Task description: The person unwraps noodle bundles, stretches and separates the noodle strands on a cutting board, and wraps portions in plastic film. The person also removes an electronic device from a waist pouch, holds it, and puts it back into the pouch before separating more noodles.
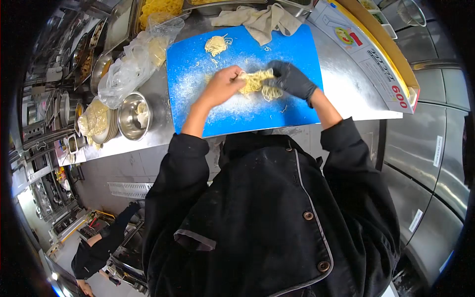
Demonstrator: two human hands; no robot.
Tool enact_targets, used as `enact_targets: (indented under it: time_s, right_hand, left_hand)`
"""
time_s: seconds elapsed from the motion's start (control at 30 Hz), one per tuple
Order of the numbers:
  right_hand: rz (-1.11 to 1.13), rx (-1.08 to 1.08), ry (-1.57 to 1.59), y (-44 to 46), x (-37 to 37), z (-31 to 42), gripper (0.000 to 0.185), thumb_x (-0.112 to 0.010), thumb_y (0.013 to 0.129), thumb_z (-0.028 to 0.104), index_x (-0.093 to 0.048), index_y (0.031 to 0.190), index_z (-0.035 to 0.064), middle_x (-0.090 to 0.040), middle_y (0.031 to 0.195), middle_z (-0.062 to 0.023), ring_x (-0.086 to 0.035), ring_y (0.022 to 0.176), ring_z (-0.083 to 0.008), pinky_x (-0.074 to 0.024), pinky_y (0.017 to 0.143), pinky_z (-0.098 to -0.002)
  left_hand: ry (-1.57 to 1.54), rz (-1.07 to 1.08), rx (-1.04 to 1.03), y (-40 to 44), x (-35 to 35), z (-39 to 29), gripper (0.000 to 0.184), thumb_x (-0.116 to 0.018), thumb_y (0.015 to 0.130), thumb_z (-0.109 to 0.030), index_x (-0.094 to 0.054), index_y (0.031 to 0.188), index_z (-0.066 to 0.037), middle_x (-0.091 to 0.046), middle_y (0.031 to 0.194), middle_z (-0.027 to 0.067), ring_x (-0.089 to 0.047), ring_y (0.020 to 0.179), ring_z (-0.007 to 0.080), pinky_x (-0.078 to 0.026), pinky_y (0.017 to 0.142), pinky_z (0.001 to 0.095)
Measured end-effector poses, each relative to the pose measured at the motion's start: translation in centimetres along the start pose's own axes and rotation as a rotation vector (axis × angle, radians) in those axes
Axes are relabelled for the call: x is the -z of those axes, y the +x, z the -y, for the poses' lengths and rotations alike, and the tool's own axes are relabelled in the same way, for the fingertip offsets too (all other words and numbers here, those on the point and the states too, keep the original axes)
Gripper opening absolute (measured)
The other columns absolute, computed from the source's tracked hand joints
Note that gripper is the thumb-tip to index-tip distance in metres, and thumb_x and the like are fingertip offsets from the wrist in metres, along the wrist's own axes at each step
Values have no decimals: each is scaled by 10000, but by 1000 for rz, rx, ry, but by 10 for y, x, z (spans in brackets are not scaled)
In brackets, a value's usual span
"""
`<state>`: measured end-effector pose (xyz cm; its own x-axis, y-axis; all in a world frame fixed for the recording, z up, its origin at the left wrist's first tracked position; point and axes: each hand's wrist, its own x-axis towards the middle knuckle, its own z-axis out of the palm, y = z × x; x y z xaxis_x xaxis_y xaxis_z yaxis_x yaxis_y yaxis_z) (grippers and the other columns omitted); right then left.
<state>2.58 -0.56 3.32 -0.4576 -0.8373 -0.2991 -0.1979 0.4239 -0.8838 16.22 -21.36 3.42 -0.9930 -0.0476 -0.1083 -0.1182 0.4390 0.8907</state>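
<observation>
A bundle of pale noodles is gripped between my two hands, just above a flour-dusted blue cutting board. My bare left hand pinches its left end. On the other end, my right hand, in a black glove, has its fingers closed round the strands. Some loops hang below the right fingers. Near the back of the board lies a small nest of noodles, with loose strands scattered about. Where the noodles touch the board, if they do, is hard to make out.
At the left stand a steel bowl with something pale inside, clear plastic bags and stacked plates. A cloth lies behind the board. A long film box borders the right. Another person is at the lower left.
</observation>
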Motion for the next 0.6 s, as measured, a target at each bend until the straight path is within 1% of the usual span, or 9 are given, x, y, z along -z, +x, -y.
enact_targets:
  time_s: [0.03,0.1,0.17,0.2,0.3,0.33,0.43,0.53,0.6]
  right_hand:
    - [-18,128,69,4,10,10,390,-750,777,235,-608,1073,24,-667,879,-73,-592,789,-129,-487,734,-285]
    - [-37,260,136,3,29,38,383,-749,787,203,-607,1096,26,-678,891,-75,-607,805,-118,-506,744,-279]
    - [-37,371,-23,-1,51,72,295,-732,800,226,-638,993,22,-646,766,-31,-544,655,-95,-470,620,-275]
    - [-39,374,-25,-5,58,88,295,-732,800,226,-638,993,22,-646,766,-31,-544,655,-95,-470,620,-275]
    - [-150,467,-157,-17,75,125,261,-730,803,259,-663,939,48,-648,759,-20,-556,643,-94,-471,601,-265]
    - [-135,478,-191,-20,82,131,283,-732,804,242,-653,990,44,-658,826,-39,-579,702,-104,-488,645,-266]
    - [-105,504,-263,-26,100,155,347,-734,806,207,-632,1091,37,-677,961,-76,-625,821,-124,-522,735,-266]
    - [-109,648,-582,-32,113,182,323,-676,821,202,-628,1101,49,-660,1045,-135,-608,955,-275,-467,848,-367]
    - [-114,621,-542,-32,114,192,314,-680,820,199,-631,1087,40,-658,1034,-132,-603,940,-254,-468,839,-353]
  left_hand:
    - [-306,93,171,1,8,-6,223,-617,779,-121,-575,978,-29,-581,872,28,-549,822,127,-422,713,261]
    - [-335,114,150,0,26,-25,204,-607,793,-123,-564,969,-31,-572,871,24,-525,814,102,-414,715,246]
    - [-396,160,109,-1,38,-39,167,-588,821,-127,-540,952,-36,-554,868,15,-478,799,51,-398,720,217]
    - [-394,159,106,-2,40,-40,167,-588,821,-127,-540,952,-36,-554,868,15,-478,799,51,-398,720,217]
    - [-205,172,35,-4,45,-41,167,-577,811,-103,-550,953,-19,-588,873,40,-529,829,95,-428,737,250]
    - [-206,169,34,-4,44,-40,167,-577,811,-103,-550,953,-19,-588,873,40,-529,829,95,-428,737,250]
    - [263,-6,45,-3,36,-36,225,-611,775,-123,-557,950,8,-602,874,59,-574,822,161,-458,759,290]
    - [304,-194,-64,4,32,-39,249,-632,769,-146,-562,956,3,-612,910,85,-587,850,198,-460,783,301]
    - [323,-285,-119,8,27,-49,262,-642,766,-158,-565,958,1,-617,929,98,-594,864,217,-461,796,306]
